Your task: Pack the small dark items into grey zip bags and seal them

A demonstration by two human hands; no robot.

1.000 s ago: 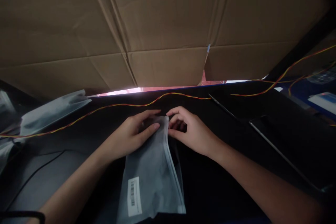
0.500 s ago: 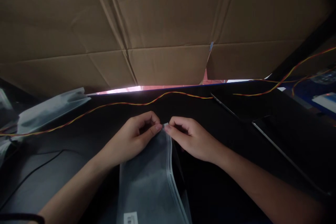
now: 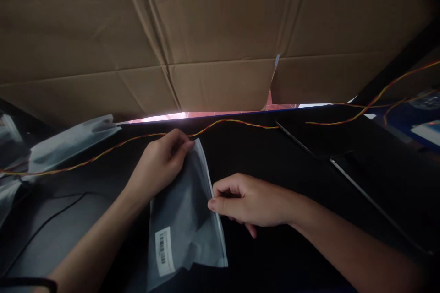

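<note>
A grey frosted zip bag (image 3: pixel 182 219) with a white barcode label (image 3: pixel 162 251) lies on the dark table in front of me. My left hand (image 3: pixel 158 167) pinches the bag's far top corner, fingers closed on it. My right hand (image 3: pixel 240 203) pinches the zip strip about halfway down the bag's right edge, thumb and forefinger pressed together on it. Something dark shows faintly through the bag.
A large cardboard sheet (image 3: pixel 220 32) stands across the back. A red-and-yellow twisted wire (image 3: pixel 137 139) runs over the table behind my hands. More frosted bags (image 3: pixel 65 144) lie at the far left. A thin dark flat panel (image 3: pixel 360 187) rests at the right.
My right hand has slid from the bag's top corner down along the zip edge. My left hand has shifted left and farther away with the corner, and the bag has turned.
</note>
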